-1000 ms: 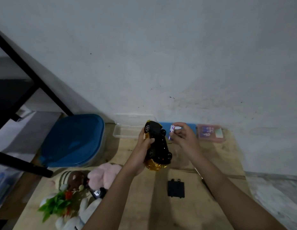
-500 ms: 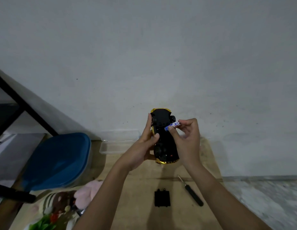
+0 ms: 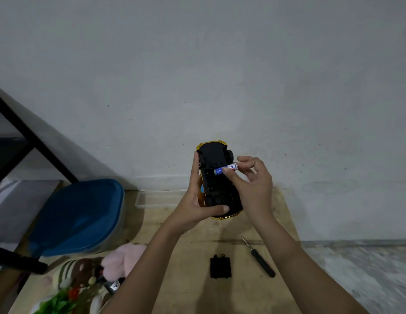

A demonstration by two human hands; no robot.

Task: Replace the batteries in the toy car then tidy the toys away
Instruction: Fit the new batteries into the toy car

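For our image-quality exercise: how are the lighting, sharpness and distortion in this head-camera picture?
Head view: dim, flat light; the toy car underside is nearly featureless black; battery label unreadable; plush toys at the lower left look soft; wide-angle bending shows toward the edges.

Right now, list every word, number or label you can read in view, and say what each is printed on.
Battery in the right hand: blue, white and red label print, too blurred to read.
Small toy among the plush toys: a pale marking, too small to read.
Nothing else carries legible text.
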